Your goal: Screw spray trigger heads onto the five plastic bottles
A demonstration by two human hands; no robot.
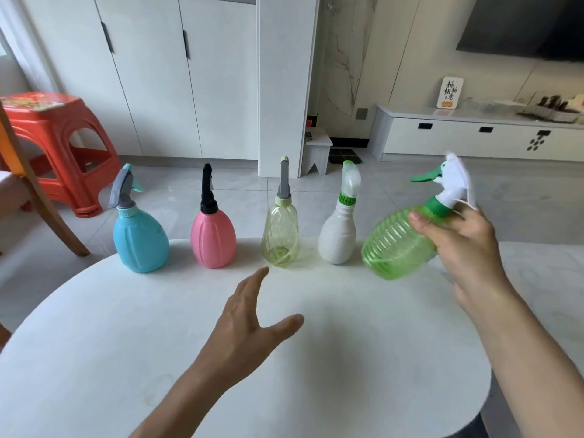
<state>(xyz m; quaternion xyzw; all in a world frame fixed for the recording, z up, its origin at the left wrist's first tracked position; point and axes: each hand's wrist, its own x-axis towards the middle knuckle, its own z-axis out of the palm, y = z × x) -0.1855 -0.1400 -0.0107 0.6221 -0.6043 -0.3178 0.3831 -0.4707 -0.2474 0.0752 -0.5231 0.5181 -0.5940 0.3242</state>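
The right hand [455, 238] grips the green bottle [398, 245] by its neck, tilted above the table's [126, 343] far edge, trigger head [448, 181] fitted. The left hand [249, 324] hovers open and empty. Likely the last step: stand it upright beside the white bottle [336, 235].

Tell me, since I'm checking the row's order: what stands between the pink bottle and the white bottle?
In the head view, only the clear yellow-green plastic bottle stands between the pink plastic bottle and the white plastic bottle.

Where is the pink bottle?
In the head view, the pink bottle stands near the table's far edge, second from the left, between the blue bottle and the clear yellow bottle.
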